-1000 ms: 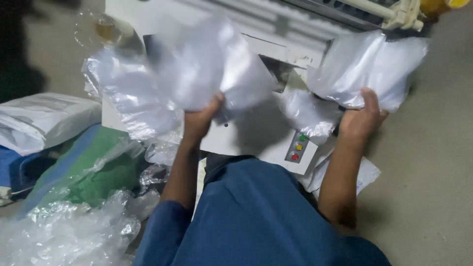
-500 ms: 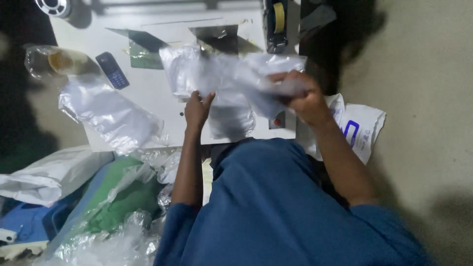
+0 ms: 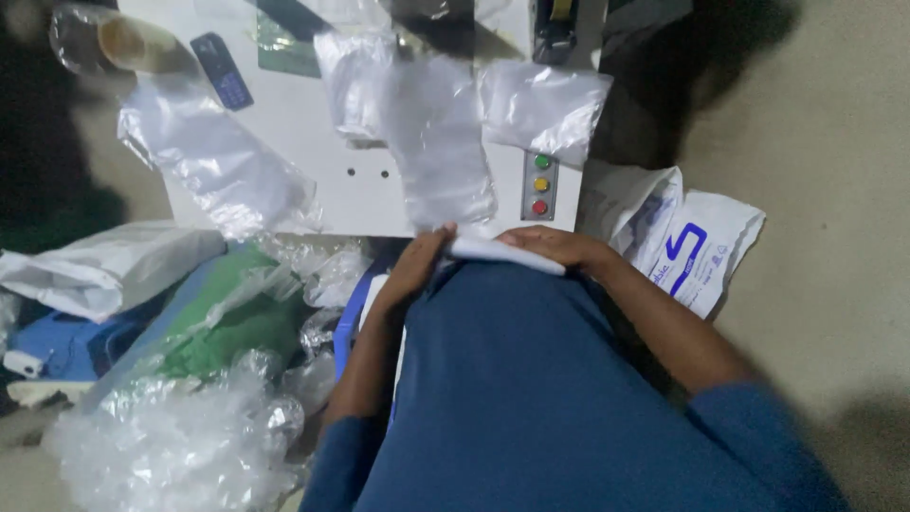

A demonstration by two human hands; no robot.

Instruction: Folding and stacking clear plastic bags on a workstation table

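Observation:
My left hand (image 3: 417, 264) and my right hand (image 3: 555, 248) meet at my lap, both gripping a folded white plastic bag (image 3: 502, 252) that lies across my blue-clad knee (image 3: 521, 379). Just beyond my hands, a clear plastic bag (image 3: 441, 152) hangs down the front of a white machine (image 3: 322, 133). Two more clear bags, one at the left (image 3: 353, 81) and one at the right (image 3: 545, 109), lie on the machine's top.
The machine has a panel of green, yellow and red buttons (image 3: 540, 185). A long clear bag (image 3: 213, 161), a dark remote-like object (image 3: 221, 71) and a plastic cup (image 3: 100, 40) lie at the left. White printed bags (image 3: 697, 242) sit on the floor at the right; crumpled plastic (image 3: 171, 436) and green fabric (image 3: 237, 318) at the left.
My hands have come down from the machine top to my lap, now holding a folded white bag. The clear bags stay draped on the machine.

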